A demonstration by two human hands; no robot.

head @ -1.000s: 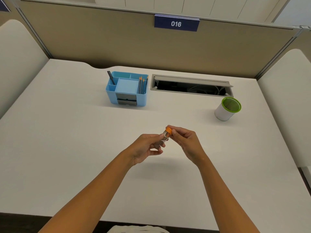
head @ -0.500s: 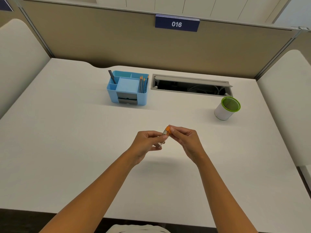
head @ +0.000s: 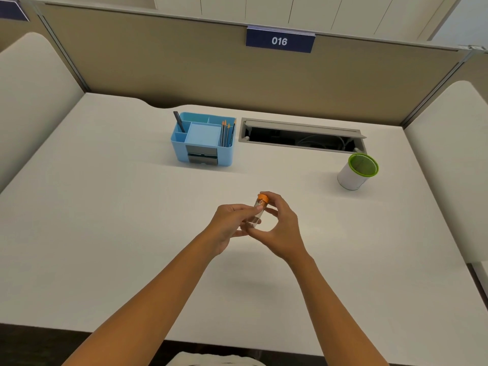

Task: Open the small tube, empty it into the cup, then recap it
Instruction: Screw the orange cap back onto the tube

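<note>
A small clear tube (head: 257, 213) with an orange cap (head: 263, 198) is held above the middle of the white desk (head: 105, 233), tilted with the cap up and away from me. My left hand (head: 232, 223) grips the tube's body. My right hand (head: 280, 225) has its fingertips on the orange cap and its thumb near the tube's lower end. The cap sits on the tube. A white cup with a green rim (head: 357, 171) stands at the far right of the desk, well apart from both hands.
A blue desk organizer (head: 203, 140) with pencils and a pen stands at the back centre. Beside it to the right is an open cable slot (head: 301, 137). Beige partition walls close off the back and both sides of the desk.
The tube has tipped more upright and more of its clear body shows. My right hand's fingers have shifted round the cap and its thumb has come down to the tube's lower end.
</note>
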